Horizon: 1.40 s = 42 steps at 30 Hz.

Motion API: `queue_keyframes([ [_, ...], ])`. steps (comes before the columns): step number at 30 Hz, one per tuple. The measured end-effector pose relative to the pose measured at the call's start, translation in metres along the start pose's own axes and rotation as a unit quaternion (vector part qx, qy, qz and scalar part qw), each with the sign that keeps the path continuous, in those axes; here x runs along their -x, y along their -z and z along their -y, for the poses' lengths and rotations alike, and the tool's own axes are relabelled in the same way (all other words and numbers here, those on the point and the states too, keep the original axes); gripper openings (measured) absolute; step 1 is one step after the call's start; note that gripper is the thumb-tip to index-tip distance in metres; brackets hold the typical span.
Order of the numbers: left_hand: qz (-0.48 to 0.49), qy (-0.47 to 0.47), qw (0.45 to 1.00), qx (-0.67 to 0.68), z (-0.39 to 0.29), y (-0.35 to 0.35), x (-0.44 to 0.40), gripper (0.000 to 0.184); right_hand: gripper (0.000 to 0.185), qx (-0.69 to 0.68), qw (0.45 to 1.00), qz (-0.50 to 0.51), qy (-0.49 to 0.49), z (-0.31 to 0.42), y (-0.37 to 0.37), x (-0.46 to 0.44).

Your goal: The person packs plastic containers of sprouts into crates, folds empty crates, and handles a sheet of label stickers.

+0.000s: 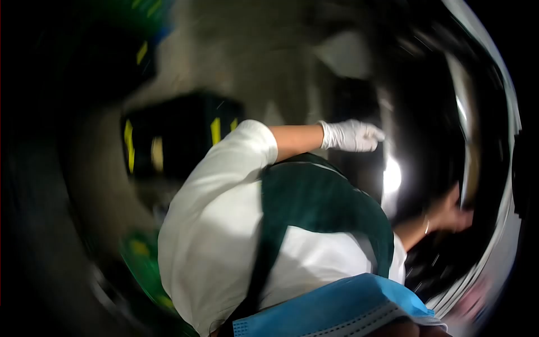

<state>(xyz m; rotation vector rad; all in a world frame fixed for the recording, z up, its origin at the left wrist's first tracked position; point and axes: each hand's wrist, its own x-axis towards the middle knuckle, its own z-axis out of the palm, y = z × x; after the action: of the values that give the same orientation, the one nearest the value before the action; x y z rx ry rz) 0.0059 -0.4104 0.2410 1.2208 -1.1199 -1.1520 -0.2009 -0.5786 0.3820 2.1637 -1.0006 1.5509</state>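
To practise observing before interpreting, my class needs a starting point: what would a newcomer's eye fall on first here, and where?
Probably the bright blue face mask at the bottom edge, below the dark green apron. Next comes the white-gloved left hand, right of centre, while the bare right hand blurs farther right. A black box with yellow marks stands out at upper left.

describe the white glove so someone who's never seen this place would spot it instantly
Start at the dark green apron mid-picture. Just above it, a forearm runs rightward from a white sleeve to the white glove, on the left hand. What sets it apart: the blurred right hand, lower right, shows bare skin.
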Motion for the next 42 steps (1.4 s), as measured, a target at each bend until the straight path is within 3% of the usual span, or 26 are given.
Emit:
queue_keyframes([
  [1,-0.065,0.035,0.995,-0.067,0.012,0.026,0.047,0.039,0.055,0.106,0.992,-0.038,0.048,-0.014,-0.009,0.025],
  [3,-0.203,0.143,0.968,0.023,0.051,0.071,0.155,0.031,0.049,-0.175,0.981,0.088,-0.006,0.06,-0.037,0.049],
  [4,-0.332,0.151,0.923,0.119,0.069,0.089,0.211,0.027,0.044,-0.277,0.927,0.254,-0.02,0.102,-0.059,0.063],
  [5,-0.446,0.148,0.858,0.21,0.081,0.1,0.271,0.024,0.04,-0.353,0.841,0.408,-0.03,0.146,-0.075,0.082],
  [7,-0.634,0.075,0.716,0.282,0.1,0.12,0.386,0.023,0.033,-0.347,0.764,0.531,0.118,0.258,-0.087,0.132],
  [9,-0.788,0.067,0.522,0.32,0.125,0.139,0.49,0.022,0.033,-0.434,0.577,0.685,0.1,0.369,-0.09,0.19],
  [11,-0.835,0.063,0.295,0.461,0.179,0.147,0.586,0.031,0.035,-0.475,0.444,0.734,0.195,0.468,-0.078,0.264],
  [13,-0.852,0.326,0.257,0.318,0.24,0.166,0.649,0.042,0.033,-0.449,0.357,0.778,0.256,0.556,-0.057,0.34],
  [14,-0.877,0.404,0.248,0.082,0.247,0.176,0.655,0.059,0.032,-0.455,0.341,0.779,0.264,0.571,-0.052,0.382],
  [15,-0.783,0.515,0.33,0.111,0.253,0.19,0.675,0.074,0.03,-0.466,0.329,0.776,0.269,0.585,-0.048,0.423],
  [16,-0.752,0.547,0.363,0.056,0.285,0.205,0.695,0.086,0.03,-0.459,0.307,0.795,0.251,0.594,-0.037,0.442],
  [19,-0.634,0.616,0.407,-0.23,0.353,0.226,0.734,0.114,0.031,-0.401,0.215,0.842,0.288,0.578,-0.017,0.457],
  [21,-0.557,0.666,0.467,-0.166,0.363,0.242,0.733,0.12,0.03,-0.357,0.206,0.859,0.305,0.563,-0.029,0.456],
  [24,-0.512,0.742,0.383,-0.201,0.386,0.25,0.693,0.115,0.028,-0.307,0.263,0.866,0.293,0.565,-0.048,0.447],
  [26,-0.421,0.701,0.505,-0.275,0.386,0.235,0.66,0.106,0.031,-0.287,0.271,0.88,0.264,0.576,-0.051,0.448],
  [27,-0.401,0.718,0.503,-0.265,0.393,0.23,0.634,0.103,0.033,-0.281,0.274,0.882,0.261,0.584,-0.051,0.451],
  [28,-0.453,0.703,0.492,-0.241,0.401,0.223,0.608,0.104,0.036,-0.332,0.267,0.859,0.284,0.585,-0.054,0.462],
  [29,-0.482,0.664,0.564,-0.091,0.382,0.23,0.598,0.107,0.04,-0.322,0.262,0.872,0.258,0.594,-0.052,0.467],
  [31,-0.678,0.521,0.488,0.175,0.347,0.232,0.59,0.101,0.044,-0.312,0.282,0.889,0.184,0.59,-0.067,0.481],
  [33,-0.799,0.105,0.382,0.452,0.336,0.224,0.582,0.09,0.06,-0.204,0.269,0.932,-0.132,0.605,-0.079,0.488],
  [35,-0.756,-0.094,0.396,0.513,0.283,0.215,0.577,0.086,0.088,-0.077,0.071,0.922,-0.372,0.629,-0.087,0.479],
  [37,-0.782,-0.147,0.47,0.383,0.273,0.2,0.561,0.093,0.088,-0.176,-0.136,0.86,-0.459,0.644,-0.08,0.465],
  [38,-0.773,-0.141,0.502,0.362,0.257,0.198,0.563,0.095,0.083,-0.197,-0.145,0.824,-0.511,0.648,-0.08,0.46],
  [40,-0.765,-0.095,0.573,0.279,0.229,0.19,0.572,0.1,0.064,-0.217,-0.116,0.843,-0.478,0.647,-0.077,0.448],
  [41,-0.77,-0.048,0.629,0.095,0.223,0.197,0.575,0.102,0.063,-0.219,-0.116,0.85,-0.464,0.639,-0.081,0.449],
  [42,-0.704,0.078,0.703,0.053,0.218,0.201,0.587,0.104,0.062,-0.252,-0.136,0.81,-0.512,0.625,-0.094,0.451],
])
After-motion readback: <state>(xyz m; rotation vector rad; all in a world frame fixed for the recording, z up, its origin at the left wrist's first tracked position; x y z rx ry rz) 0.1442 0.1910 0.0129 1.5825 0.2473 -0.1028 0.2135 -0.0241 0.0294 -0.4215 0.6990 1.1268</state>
